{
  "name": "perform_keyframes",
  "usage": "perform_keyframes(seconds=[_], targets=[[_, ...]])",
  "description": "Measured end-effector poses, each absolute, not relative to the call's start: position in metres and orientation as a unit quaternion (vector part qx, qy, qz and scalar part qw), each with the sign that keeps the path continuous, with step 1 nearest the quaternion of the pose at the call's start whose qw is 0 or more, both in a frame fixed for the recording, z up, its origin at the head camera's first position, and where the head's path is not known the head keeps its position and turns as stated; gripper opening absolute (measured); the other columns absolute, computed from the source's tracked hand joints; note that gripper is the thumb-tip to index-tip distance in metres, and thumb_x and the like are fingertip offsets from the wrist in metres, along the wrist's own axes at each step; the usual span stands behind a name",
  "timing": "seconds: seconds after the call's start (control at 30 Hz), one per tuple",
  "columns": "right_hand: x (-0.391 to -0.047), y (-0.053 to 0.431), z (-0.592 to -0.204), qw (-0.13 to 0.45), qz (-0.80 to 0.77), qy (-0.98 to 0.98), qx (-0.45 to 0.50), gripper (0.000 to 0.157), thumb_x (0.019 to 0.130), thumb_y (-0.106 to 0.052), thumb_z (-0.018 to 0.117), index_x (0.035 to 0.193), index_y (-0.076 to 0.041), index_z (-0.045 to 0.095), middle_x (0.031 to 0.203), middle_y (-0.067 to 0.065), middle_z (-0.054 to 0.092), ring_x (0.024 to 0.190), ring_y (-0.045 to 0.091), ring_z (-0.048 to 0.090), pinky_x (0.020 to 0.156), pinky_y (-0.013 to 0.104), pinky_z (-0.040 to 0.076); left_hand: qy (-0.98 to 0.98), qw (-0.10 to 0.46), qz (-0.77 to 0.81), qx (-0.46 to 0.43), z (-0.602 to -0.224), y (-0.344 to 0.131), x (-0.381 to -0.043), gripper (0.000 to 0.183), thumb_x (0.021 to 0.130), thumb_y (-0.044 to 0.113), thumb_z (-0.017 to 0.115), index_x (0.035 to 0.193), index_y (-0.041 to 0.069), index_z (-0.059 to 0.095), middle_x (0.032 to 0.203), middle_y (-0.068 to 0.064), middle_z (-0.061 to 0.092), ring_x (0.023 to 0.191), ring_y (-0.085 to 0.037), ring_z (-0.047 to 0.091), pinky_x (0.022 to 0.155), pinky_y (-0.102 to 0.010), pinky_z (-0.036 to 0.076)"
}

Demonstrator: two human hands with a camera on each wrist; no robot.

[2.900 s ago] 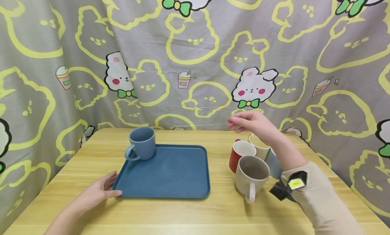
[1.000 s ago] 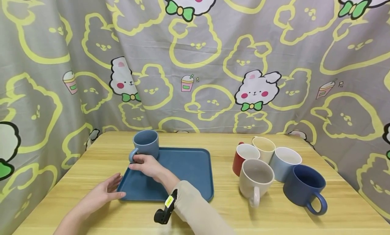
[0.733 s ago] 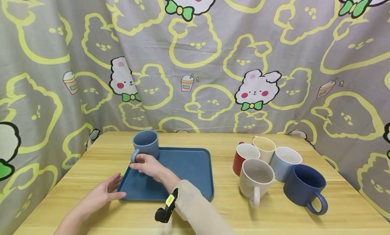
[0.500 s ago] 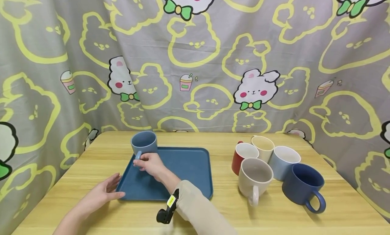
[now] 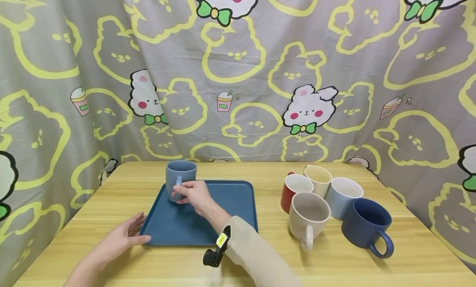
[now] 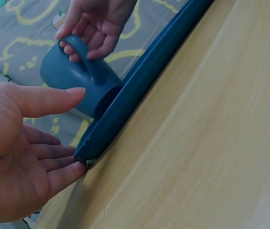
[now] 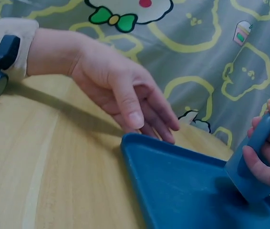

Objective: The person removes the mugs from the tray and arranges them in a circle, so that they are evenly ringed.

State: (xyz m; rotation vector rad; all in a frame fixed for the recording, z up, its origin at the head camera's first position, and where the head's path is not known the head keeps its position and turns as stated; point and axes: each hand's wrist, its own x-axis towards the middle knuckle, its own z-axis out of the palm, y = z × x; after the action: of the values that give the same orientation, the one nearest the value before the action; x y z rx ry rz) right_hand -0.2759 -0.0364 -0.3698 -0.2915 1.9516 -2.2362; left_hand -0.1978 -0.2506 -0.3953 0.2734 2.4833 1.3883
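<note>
A grey-blue mug [image 5: 172, 180] is at the back left of the dark blue tray [image 5: 228, 204]. My right hand [image 5: 198, 197] grips its handle, with the fingers curled through it in the left wrist view. There the mug [image 6: 63, 71] shows part of its base near the tray rim, and I cannot tell if it rests fully on the tray. My left hand [image 5: 120, 237] lies at the tray's front left corner, fingers loosely extended. Its fingertips touch the tray edge [image 6: 94, 143] in the left wrist view.
On the table's right side several mugs stand close together: red [image 5: 287, 196], cream [image 5: 322, 186], light blue [image 5: 338, 202], beige [image 5: 303, 225] and dark blue [image 5: 366, 229]. A patterned curtain [image 5: 245, 80] hangs behind the wooden table [image 5: 178, 266].
My right hand came from above the right-hand mugs to the grey-blue mug. It has shifted that mug slightly right and turned its handle from the left toward the front. My left hand stayed put.
</note>
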Motion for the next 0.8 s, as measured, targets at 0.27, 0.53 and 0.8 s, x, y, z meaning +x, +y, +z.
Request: perform_keyframes(seconds=[0.27,0.53,0.8], targets=[[-0.275,-0.019,-0.346,0.085,-0.759,0.635,-0.116,0.022,0.086,-0.008,0.065,0.095,0.012,0.067,0.075,0.011,0.067,0.078,0.016,0.066,0.067,0.033,0.057,0.863,0.141,0.476,0.095,-0.396,-0.251,-0.198,0.087,0.087,0.021,0.065,0.138,-0.020,0.007,0.142,-0.039,0.016,0.128,-0.052,0.024,0.102,-0.053,0.032],[-0.266,0.005,-0.307,0.060,-0.763,0.628,-0.144,0.024,0.087,-0.007,0.064,0.099,0.014,0.065,0.078,0.012,0.068,0.076,0.017,0.065,0.072,0.037,0.057,0.860,0.145,0.478,0.103,-0.397,-0.253,-0.196,0.088,0.087,0.021,0.065,0.138,-0.020,0.007,0.142,-0.039,0.014,0.128,-0.052,0.023,0.101,-0.053,0.032],[-0.255,0.040,-0.266,0.035,-0.745,0.642,-0.179,0.025,0.088,-0.004,0.062,0.103,0.016,0.063,0.076,0.009,0.067,0.078,0.018,0.065,0.074,0.038,0.056,0.861,0.153,0.472,0.108,-0.397,-0.253,-0.200,0.088,0.088,0.023,0.064,0.138,-0.020,0.005,0.142,-0.040,0.012,0.128,-0.053,0.021,0.102,-0.052,0.033]])
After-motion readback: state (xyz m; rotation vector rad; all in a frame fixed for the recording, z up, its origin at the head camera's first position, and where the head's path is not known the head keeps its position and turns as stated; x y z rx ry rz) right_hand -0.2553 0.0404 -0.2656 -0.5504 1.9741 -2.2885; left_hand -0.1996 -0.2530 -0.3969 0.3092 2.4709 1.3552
